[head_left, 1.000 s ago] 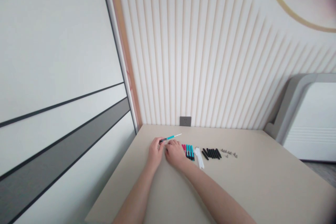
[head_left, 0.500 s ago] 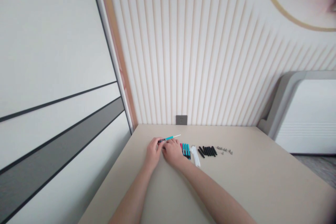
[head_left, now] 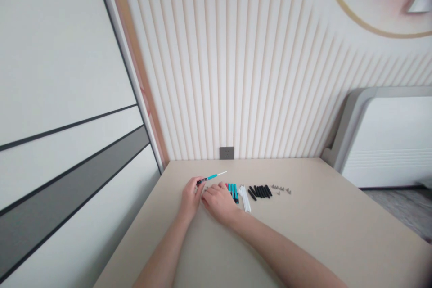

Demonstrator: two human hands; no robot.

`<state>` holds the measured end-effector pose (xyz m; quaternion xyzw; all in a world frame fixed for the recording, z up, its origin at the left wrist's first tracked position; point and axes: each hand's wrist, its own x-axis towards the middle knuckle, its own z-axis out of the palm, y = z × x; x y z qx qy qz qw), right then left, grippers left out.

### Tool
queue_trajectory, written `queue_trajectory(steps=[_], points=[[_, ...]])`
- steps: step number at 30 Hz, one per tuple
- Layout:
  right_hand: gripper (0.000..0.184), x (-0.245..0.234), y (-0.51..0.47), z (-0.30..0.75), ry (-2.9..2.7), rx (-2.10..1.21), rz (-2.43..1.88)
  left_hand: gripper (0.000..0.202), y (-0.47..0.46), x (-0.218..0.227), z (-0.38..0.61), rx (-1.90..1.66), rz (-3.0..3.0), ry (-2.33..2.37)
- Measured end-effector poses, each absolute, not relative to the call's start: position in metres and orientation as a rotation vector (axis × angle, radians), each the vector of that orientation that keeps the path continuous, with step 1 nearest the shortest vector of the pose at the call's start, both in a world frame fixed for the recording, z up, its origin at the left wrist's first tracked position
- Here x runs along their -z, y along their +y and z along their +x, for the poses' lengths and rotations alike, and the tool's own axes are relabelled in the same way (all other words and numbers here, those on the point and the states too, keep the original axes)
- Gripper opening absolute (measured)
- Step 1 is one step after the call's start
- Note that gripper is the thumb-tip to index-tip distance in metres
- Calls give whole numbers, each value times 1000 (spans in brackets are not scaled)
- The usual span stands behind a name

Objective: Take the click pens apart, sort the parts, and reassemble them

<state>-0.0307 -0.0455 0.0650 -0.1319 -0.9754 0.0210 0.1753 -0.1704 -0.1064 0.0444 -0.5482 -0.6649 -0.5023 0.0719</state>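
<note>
The desk [head_left: 216, 256] is flat and I see no raised rim along its edges, so a round piece, if it is pushed hard, could perhaps roll off, most easily over the left edge, which is nearest to the hands. The right hand [head_left: 218, 199] is low over the far part of the desk, fingers bent; whether its grip holds something, I cannot tell. The left hand [head_left: 191, 192] has its grip clamped on a teal-and-black pen [head_left: 212, 176], near the far left corner. To the right, the black tubes [head_left: 261, 191] lie side by side; a touch of the sleeveless right forearm could scatter them. The white sticks [head_left: 246, 200] look light, and the same forearm could drag them. The teal tubes [head_left: 233, 188] are just beside the right hand, so a careless turn may knock them. The thin white tip [head_left: 222, 173] of the pen points toward the far edge, unsupported; a side push could bend it. The small grey pieces [head_left: 281, 188], toward the far right corner, would be easily lost.
</note>
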Motion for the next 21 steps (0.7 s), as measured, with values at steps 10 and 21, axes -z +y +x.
queue_trajectory(steps=[10, 21], points=[[31, -37, 5, 95, -2144, -703, -627, 19, -101, -43, -146, 1374, -2017, -1962], [38, -37, 21, 96, -1475, -1484, -632, 18, -98, -39, -145, 1220, -2209, -1959]])
